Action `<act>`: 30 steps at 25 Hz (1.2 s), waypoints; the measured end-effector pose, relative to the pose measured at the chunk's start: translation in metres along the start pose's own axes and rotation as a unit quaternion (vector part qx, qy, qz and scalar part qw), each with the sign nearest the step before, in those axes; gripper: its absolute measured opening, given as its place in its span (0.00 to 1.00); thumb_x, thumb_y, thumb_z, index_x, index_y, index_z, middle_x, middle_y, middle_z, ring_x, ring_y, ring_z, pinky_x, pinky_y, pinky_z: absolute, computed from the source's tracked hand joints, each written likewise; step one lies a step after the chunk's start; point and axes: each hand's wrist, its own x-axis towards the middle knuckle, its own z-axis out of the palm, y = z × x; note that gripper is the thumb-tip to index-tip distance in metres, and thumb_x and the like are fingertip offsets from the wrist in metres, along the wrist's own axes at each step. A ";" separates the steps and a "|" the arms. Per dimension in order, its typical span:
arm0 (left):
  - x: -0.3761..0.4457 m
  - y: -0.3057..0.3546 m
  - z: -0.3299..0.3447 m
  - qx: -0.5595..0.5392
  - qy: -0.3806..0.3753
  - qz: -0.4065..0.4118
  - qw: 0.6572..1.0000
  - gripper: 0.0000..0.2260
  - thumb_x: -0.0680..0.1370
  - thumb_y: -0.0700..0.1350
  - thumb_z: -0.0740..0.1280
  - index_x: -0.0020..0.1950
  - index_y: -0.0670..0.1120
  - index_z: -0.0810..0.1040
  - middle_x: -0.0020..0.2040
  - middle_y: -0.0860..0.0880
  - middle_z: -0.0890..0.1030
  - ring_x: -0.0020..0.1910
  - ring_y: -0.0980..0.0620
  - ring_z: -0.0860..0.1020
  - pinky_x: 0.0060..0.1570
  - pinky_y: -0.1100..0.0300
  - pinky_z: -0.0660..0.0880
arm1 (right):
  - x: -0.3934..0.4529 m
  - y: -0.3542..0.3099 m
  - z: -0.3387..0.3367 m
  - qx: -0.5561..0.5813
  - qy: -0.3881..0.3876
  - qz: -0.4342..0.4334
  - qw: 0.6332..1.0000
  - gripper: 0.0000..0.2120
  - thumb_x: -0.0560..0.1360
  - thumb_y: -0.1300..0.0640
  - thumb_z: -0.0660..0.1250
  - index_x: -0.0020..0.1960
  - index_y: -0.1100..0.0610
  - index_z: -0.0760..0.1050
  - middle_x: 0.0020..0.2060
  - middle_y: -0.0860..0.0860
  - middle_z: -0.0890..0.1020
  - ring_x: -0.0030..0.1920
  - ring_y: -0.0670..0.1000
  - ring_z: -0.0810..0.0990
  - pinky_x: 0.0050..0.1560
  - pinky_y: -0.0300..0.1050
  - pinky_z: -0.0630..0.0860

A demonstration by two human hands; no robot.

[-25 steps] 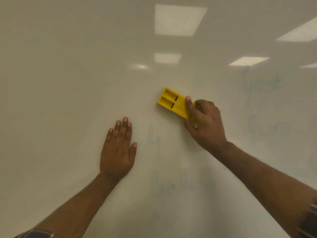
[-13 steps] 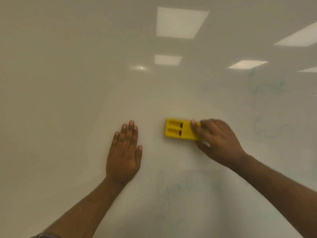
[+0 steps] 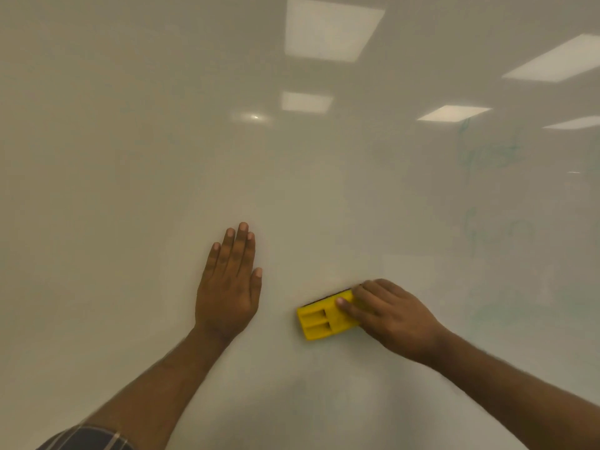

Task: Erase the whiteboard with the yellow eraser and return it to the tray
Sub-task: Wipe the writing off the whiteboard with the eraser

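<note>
The eraser (image 3: 326,316) is showing bright yellow with a dark strip along its upper edge. At 2 o'clock, faint green writing (image 3: 487,155) is marking the off-white whiteboard (image 3: 130,157). A plaid sleeve (image 3: 87,438) is showing at 7 o'clock.

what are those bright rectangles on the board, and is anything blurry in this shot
Head view: the bright rectangles are ceiling lights mirrored in the glossy whiteboard, plus a small glare spot; the right hand and yellow eraser look slightly motion-blurred, the flat left hand sharper; the faint green writing at right is too washed out to read.
</note>
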 end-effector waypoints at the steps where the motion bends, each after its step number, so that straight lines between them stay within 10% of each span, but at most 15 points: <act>1: -0.002 0.002 0.001 -0.003 0.000 -0.004 1.000 0.27 0.84 0.49 0.52 0.82 0.40 0.54 0.83 0.44 0.54 0.82 0.45 0.53 0.80 0.45 0.54 | -0.001 0.012 -0.005 -0.015 0.009 0.030 0.999 0.20 0.78 0.60 0.64 0.69 0.59 0.72 0.52 0.61 0.81 0.51 0.62 0.79 0.56 0.53 0.72; 7: -0.008 0.002 0.003 -0.003 0.003 -0.016 1.000 0.28 0.84 0.49 0.53 0.83 0.41 0.52 0.83 0.44 0.53 0.83 0.45 0.52 0.81 0.47 0.52 | 0.044 0.061 -0.018 -0.004 0.088 0.292 0.952 0.26 0.74 0.55 0.70 0.70 0.61 0.71 0.54 0.63 0.78 0.51 0.65 0.78 0.50 0.54 0.73; 17: -0.021 0.001 0.004 -0.004 -0.008 -0.002 1.000 0.28 0.84 0.49 0.52 0.83 0.40 0.52 0.83 0.44 0.53 0.83 0.46 0.51 0.81 0.48 0.51 | -0.036 -0.049 0.014 0.031 -0.022 0.027 0.999 0.18 0.80 0.53 0.63 0.67 0.59 0.75 0.56 0.58 0.82 0.56 0.59 0.79 0.63 0.52 0.69; 23: -0.029 0.006 0.005 -0.006 -0.009 -0.021 1.000 0.29 0.84 0.50 0.53 0.83 0.41 0.51 0.83 0.44 0.53 0.83 0.46 0.51 0.81 0.47 0.51 | 0.018 -0.025 0.016 0.038 0.067 0.235 0.969 0.22 0.76 0.52 0.70 0.67 0.61 0.74 0.58 0.60 0.80 0.54 0.62 0.78 0.54 0.53 0.72; 30: -0.039 0.000 0.007 -0.010 -0.027 0.010 1.000 0.30 0.84 0.51 0.53 0.83 0.42 0.49 0.83 0.44 0.51 0.83 0.47 0.49 0.81 0.49 0.48 | -0.033 -0.100 0.034 0.071 -0.019 0.058 0.996 0.19 0.75 0.57 0.70 0.65 0.60 0.76 0.56 0.57 0.82 0.53 0.59 0.80 0.60 0.51 0.71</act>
